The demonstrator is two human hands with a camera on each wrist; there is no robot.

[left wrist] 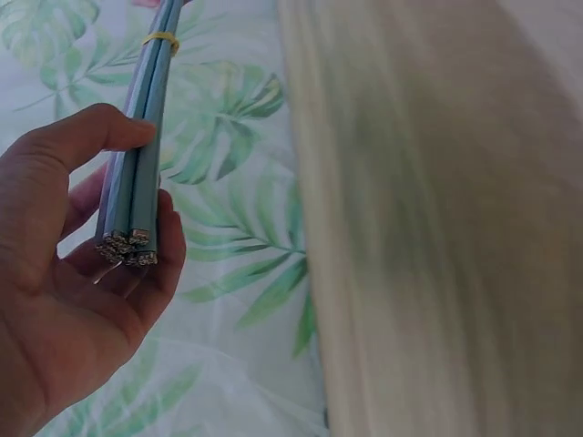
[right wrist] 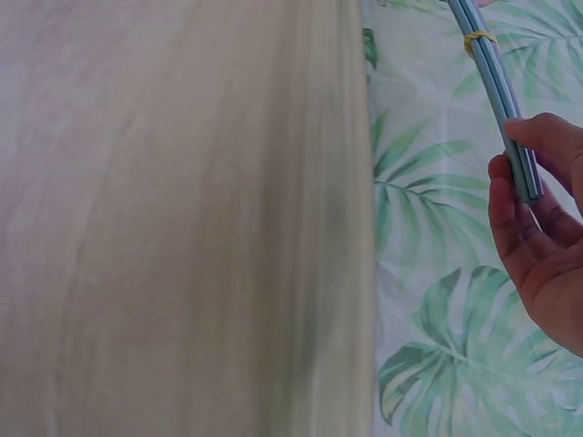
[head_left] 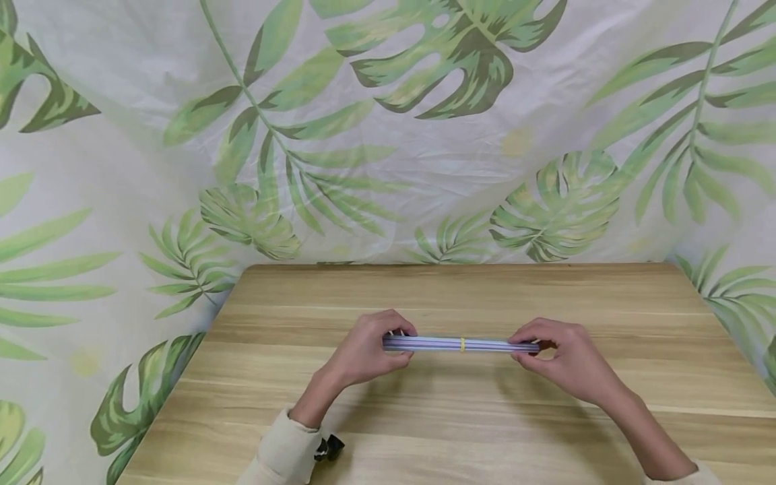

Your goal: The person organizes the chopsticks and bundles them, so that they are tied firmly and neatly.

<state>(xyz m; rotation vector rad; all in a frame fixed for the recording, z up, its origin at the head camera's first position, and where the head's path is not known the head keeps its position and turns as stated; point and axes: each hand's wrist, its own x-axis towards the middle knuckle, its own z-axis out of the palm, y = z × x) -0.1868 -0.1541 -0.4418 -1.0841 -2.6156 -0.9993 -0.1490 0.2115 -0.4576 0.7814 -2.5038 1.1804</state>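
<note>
A bundle of slim, shiny blue-grey chopsticks (head_left: 433,344) is held level above the table, bound near its middle by a yellow rubber band (head_left: 463,345). My left hand (head_left: 370,347) pinches its left end between thumb and fingers. In the left wrist view, the chopsticks' patterned square ends (left wrist: 127,248) stick out past the thumb. My right hand (head_left: 566,353) pinches the other end, and in the right wrist view the tips (right wrist: 528,189) show between thumb and fingers.
Below the hands lies a light wood-grain table (head_left: 455,417). A leaf-print cloth (head_left: 436,155) hangs behind it and at its sides. A small black object (head_left: 329,448) shows beside the left sleeve cuff (head_left: 287,444).
</note>
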